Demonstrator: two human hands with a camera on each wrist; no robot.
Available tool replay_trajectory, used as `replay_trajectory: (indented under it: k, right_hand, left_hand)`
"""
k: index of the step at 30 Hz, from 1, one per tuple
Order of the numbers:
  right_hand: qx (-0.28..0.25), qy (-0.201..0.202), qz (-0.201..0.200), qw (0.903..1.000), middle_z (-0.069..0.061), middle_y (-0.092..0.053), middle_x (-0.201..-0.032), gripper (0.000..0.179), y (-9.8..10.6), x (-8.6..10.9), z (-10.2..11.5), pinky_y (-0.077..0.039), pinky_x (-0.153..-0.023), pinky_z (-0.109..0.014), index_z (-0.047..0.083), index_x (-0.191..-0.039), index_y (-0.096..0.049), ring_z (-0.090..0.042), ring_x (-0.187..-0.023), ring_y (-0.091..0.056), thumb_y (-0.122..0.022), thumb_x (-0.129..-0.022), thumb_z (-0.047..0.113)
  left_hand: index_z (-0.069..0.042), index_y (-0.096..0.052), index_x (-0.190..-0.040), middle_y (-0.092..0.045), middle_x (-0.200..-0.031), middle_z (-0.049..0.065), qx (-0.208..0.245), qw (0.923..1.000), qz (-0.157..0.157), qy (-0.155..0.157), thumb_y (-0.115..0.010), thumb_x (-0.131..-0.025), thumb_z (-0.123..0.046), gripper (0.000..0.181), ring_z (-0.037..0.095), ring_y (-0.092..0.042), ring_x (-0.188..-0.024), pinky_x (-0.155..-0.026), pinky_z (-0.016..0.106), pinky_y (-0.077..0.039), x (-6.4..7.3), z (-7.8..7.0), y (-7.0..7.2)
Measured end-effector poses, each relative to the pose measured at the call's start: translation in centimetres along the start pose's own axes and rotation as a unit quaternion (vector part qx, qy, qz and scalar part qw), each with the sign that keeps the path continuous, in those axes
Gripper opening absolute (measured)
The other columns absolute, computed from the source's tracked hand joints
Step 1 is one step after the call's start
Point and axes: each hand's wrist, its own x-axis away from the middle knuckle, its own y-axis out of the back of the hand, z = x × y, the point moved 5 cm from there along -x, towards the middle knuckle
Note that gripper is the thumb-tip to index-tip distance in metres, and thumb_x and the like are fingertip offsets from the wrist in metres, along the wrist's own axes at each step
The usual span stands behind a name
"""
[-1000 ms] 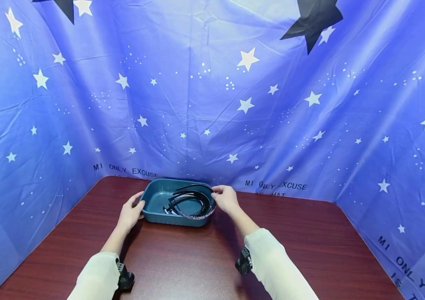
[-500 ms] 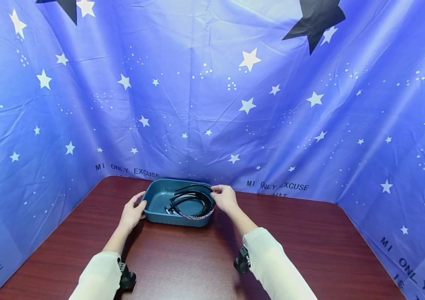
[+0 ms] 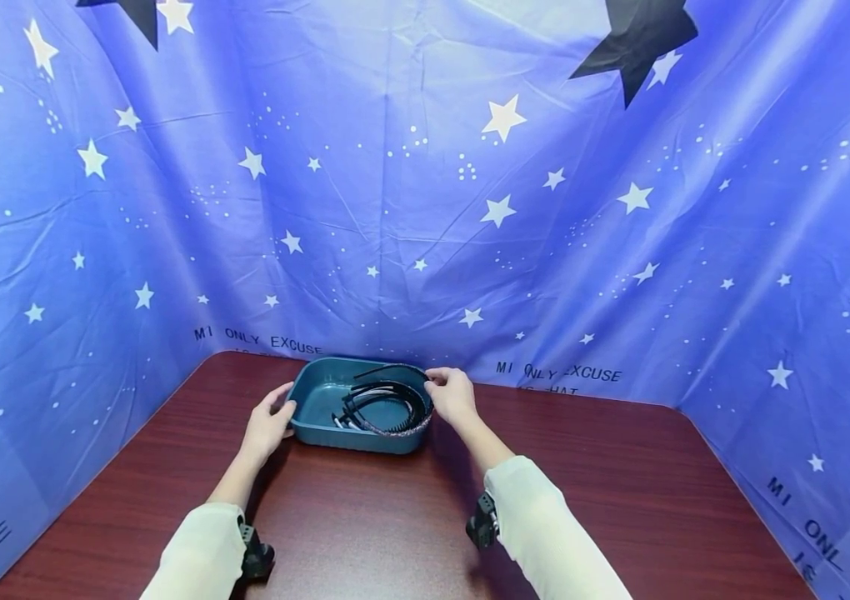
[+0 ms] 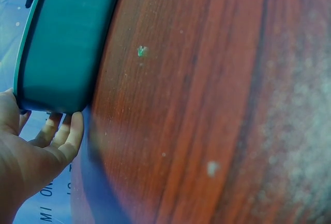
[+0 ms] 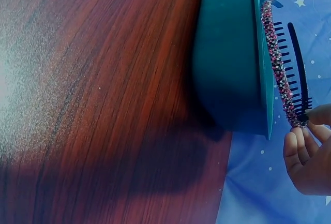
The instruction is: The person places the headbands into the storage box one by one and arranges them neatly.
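Observation:
A teal plastic basin stands near the table's far edge. My left hand grips its left end; in the left wrist view the fingertips are against the end wall near the bottom. On the other side my right hand pinches a headband by its curved middle. Pink, silver and dark beads cover its outside, and black comb teeth line the inside. This headband lies over the basin's right end, at rim height. Several black headbands are inside the basin, partly overlapped by the beaded one.
The dark red wooden table stretches out in front of the basin and to both sides. A blue star-printed cloth hangs close behind it and along the sides. A small black camera sits at the right wrist.
The back arm of the beaded headband has risen slightly near the basin's far rim, still pinched by the right hand. My left hand stays on the basin. The head view has shifted a little.

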Motion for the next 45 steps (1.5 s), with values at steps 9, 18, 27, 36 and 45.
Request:
replay_trajectory:
  k: [9,18,27,36,45]
  right_hand:
    - [-0.004,0.016,-0.022,0.9996,-0.01,-0.065,-0.097,0.022,0.0,0.2,0.5,-0.051,-0.081,-0.037,0.008,-0.107,-0.07,-0.024,-0.093,-0.06,-0.063,-0.087,0.012]
    - [-0.002,0.008,-0.026,0.9996,-0.009,-0.066,-0.103,0.023,-0.3,0.0,0.3,-0.051,-0.085,-0.038,0.009,-0.109,-0.07,-0.025,-0.097,-0.061,-0.062,-0.088,0.014]
    - [-0.002,-0.004,-0.028,0.9996,-0.008,-0.067,-0.103,0.023,-0.5,-0.1,0.1,-0.05,-0.083,-0.039,0.01,-0.11,-0.07,-0.024,-0.097,-0.061,-0.062,-0.089,0.015]
    - [0.005,-0.01,-0.022,0.9997,-0.009,-0.065,-0.104,0.024,-1.1,0.1,-0.6,-0.049,-0.084,-0.04,0.01,-0.111,-0.069,-0.025,-0.099,-0.059,-0.061,-0.089,0.015]
    - [0.003,-0.015,-0.019,0.9997,-0.008,-0.064,-0.102,0.023,-1.4,0.0,-0.8,-0.049,-0.082,-0.04,0.01,-0.111,-0.069,-0.024,-0.097,-0.059,-0.06,-0.089,0.015]
  left_hand:
    - [-0.009,-0.04,-0.141,-0.05,-0.128,0.028,0.0,1.0,-0.001,-0.002,-0.043,-0.097,-0.015,0.045,0.037,-0.056,-0.106,-0.076,0.038,-0.058,0.0,-0.1,-0.1]
    - [-0.009,-0.038,-0.142,-0.049,-0.129,0.028,-0.005,1.0,0.0,-0.002,-0.042,-0.098,-0.015,0.045,0.038,-0.056,-0.107,-0.078,0.039,-0.058,0.1,-0.2,0.0]
    - [-0.008,-0.039,-0.141,-0.049,-0.127,0.029,0.001,1.0,-0.002,-0.001,-0.042,-0.098,-0.014,0.044,0.038,-0.055,-0.107,-0.078,0.039,-0.058,0.2,-0.3,0.0]
    - [-0.008,-0.038,-0.142,-0.048,-0.129,0.029,-0.001,1.0,0.001,0.002,-0.042,-0.098,-0.015,0.045,0.039,-0.055,-0.108,-0.079,0.041,-0.058,0.2,-0.2,0.0]
    - [-0.008,-0.044,-0.138,-0.051,-0.122,0.029,0.023,0.9988,-0.005,-0.044,-0.047,-0.096,-0.021,0.044,0.029,-0.06,-0.094,-0.071,0.04,-0.059,0.4,-0.4,0.2]
